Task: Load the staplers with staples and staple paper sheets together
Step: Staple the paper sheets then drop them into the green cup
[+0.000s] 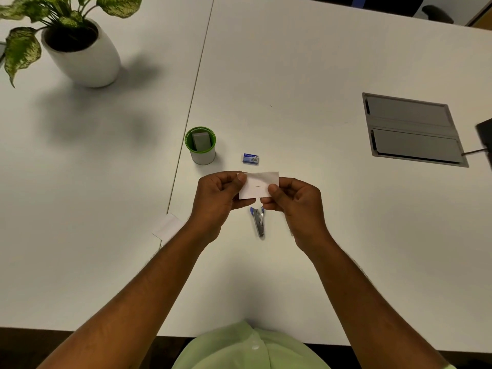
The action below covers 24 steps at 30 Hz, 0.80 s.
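Matt white paper sheets (pixel 257 185); shiny metal stapler (pixel 258 221); smooth matt table (pixel 292 75).

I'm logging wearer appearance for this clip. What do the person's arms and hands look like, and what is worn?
Both forearms are bare, with no sleeves in view. The left hand and right hand show no gloves, rings or watch. A pale green garment with a small white button covers the torso.
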{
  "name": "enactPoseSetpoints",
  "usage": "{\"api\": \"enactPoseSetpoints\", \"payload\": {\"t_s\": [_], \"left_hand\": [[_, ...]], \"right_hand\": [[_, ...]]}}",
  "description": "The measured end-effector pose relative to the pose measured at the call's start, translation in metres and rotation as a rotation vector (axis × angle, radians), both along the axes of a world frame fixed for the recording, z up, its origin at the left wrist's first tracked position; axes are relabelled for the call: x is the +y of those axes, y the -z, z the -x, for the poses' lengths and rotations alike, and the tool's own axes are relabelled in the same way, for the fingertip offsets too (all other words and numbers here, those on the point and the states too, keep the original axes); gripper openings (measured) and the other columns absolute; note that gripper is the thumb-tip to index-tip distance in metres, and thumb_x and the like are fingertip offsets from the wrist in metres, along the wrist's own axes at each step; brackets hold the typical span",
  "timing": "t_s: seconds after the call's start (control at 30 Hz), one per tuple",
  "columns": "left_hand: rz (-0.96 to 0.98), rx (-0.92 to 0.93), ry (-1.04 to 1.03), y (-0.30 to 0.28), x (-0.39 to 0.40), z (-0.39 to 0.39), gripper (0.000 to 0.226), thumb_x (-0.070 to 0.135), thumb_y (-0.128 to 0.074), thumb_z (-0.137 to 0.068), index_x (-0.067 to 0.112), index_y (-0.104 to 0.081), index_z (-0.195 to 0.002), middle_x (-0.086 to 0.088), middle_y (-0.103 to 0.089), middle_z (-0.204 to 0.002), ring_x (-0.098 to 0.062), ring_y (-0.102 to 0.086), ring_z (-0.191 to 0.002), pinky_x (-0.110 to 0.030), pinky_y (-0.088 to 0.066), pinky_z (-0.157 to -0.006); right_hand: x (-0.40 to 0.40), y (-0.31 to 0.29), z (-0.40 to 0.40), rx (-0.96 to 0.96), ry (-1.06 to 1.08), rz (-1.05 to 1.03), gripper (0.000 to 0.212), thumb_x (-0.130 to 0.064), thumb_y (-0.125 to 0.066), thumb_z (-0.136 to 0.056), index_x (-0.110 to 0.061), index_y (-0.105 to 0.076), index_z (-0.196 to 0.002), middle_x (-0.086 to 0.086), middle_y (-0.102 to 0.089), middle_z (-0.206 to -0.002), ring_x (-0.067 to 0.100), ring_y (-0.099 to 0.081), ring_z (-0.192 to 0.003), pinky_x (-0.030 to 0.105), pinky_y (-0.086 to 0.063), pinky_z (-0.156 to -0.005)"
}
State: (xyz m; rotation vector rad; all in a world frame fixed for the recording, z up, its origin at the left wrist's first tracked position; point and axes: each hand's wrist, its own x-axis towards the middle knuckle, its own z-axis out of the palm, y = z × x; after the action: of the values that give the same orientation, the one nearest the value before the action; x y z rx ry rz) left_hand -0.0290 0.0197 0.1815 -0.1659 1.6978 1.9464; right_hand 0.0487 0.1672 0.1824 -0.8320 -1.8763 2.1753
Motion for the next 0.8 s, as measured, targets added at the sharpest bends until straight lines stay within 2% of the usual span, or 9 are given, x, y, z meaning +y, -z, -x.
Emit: {"api": "enactPoseSetpoints", "payload": {"t_s": [0.17,0.23,0.33,0.47,0.6,0.7,0.8], "left_hand": [[0.019,-0.019,-0.030,0.011,-0.002,0.009,0.013,0.015,-0.060,-0.098,0.010,-0.072,-0.102,-0.015,-0.074,-0.105,-0.027,-0.074,-0.095,-0.042,-0.063,-0.080],[0.014,-0.014,-0.043,0.017,-0.002,0.012,0.012,0.015,-0.061,-0.098,0.013,-0.072,-0.101,-0.011,-0.075,-0.101,-0.026,-0.074,-0.094,-0.039,-0.063,-0.078],[0.071,0.053,-0.059,0.031,-0.003,0.019,0.013,0.018,-0.061,-0.098,0.022,-0.073,-0.098,0.005,-0.076,-0.093,-0.020,-0.073,-0.096,-0.029,-0.061,-0.074],[0.321,0.190,-0.087,0.057,-0.007,0.032,0.027,0.033,-0.048,-0.105,0.021,-0.072,-0.110,0.003,-0.074,-0.105,-0.017,-0.068,-0.104,-0.034,-0.056,-0.092],[0.684,0.342,-0.075,0.091,-0.016,0.048,0.039,0.045,-0.040,-0.105,0.018,-0.066,-0.115,0.002,-0.071,-0.103,-0.025,-0.067,-0.100,-0.032,-0.049,-0.081],[0.861,0.381,-0.008,0.121,-0.023,0.056,0.045,0.048,-0.039,-0.104,0.018,-0.057,-0.131,-0.003,-0.065,-0.130,-0.025,-0.060,-0.120,-0.037,-0.048,-0.095],[0.979,0.426,0.138,0.152,-0.029,0.061,0.053,0.050,-0.038,-0.103,0.015,-0.048,-0.142,-0.005,-0.054,-0.144,-0.024,-0.048,-0.136,-0.039,-0.043,-0.106]], "right_hand": [[0.004,0.002,0.007,-0.044,-0.047,0.048,0.014,-0.005,-0.059,-0.098,-0.011,-0.070,-0.105,0.013,-0.077,-0.090,0.028,-0.076,-0.081,0.026,-0.061,-0.069],[0.005,0.005,0.012,-0.056,-0.041,0.045,0.011,-0.005,-0.064,-0.095,-0.012,-0.070,-0.100,0.010,-0.078,-0.085,0.028,-0.076,-0.080,0.026,-0.061,-0.068],[0.008,0.013,0.022,-0.109,-0.022,0.013,0.008,-0.007,-0.071,-0.091,-0.014,-0.071,-0.095,0.009,-0.078,-0.084,0.027,-0.077,-0.079,0.029,-0.062,-0.069],[0.011,0.028,0.043,-0.172,-0.012,-0.071,0.007,-0.010,-0.073,-0.090,-0.017,-0.072,-0.091,0.008,-0.077,-0.085,0.025,-0.076,-0.080,0.035,-0.062,-0.076],[0.013,0.041,0.075,-0.202,-0.027,-0.138,0.009,-0.006,-0.071,-0.090,-0.008,-0.073,-0.099,0.011,-0.075,-0.090,0.024,-0.077,-0.077,0.033,-0.062,-0.076],[0.013,0.049,0.107,-0.213,-0.059,-0.250,0.013,-0.005,-0.071,-0.089,-0.004,-0.074,-0.102,0.013,-0.075,-0.089,0.022,-0.076,-0.072,0.033,-0.063,-0.073],[0.008,0.057,0.141,-0.202,-0.113,-0.399,0.012,-0.008,-0.074,-0.086,-0.011,-0.076,-0.097,0.005,-0.075,-0.084,0.019,-0.075,-0.072,0.040,-0.063,-0.076]]}}
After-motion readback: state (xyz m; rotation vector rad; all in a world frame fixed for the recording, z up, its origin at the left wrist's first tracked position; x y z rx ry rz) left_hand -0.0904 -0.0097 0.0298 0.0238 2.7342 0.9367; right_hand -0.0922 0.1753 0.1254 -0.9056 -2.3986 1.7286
